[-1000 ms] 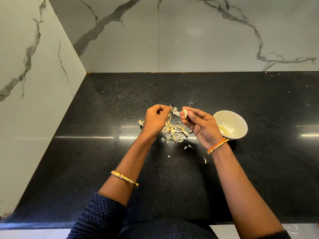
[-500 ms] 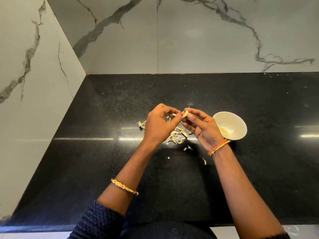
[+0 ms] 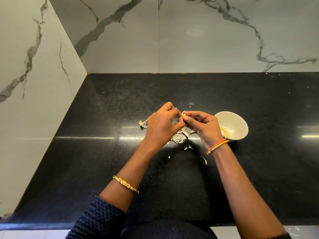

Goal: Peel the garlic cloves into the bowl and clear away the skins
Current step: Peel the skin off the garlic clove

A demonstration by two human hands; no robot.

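Observation:
A pale garlic clove (image 3: pixel 183 114) is pinched between the fingertips of my right hand (image 3: pixel 203 126), held above the black counter. My left hand (image 3: pixel 162 125) meets it from the left, its fingers curled and its fingertips picking at the clove. Under both hands lies a heap of garlic skins (image 3: pixel 179 138), partly hidden by them. A white bowl (image 3: pixel 239 120) stands just right of my right hand, with peeled cloves (image 3: pixel 226 131) in its bottom.
Loose skin scraps lie left of my left hand (image 3: pixel 143 124) and nearer me (image 3: pixel 204 160). The black counter (image 3: pixel 103 161) meets marble walls (image 3: pixel 198 35) at the left and the back. Its front edge runs along the bottom.
My left hand has moved right from above the skin heap and closed in on the clove that my right hand holds. The bowl has not moved.

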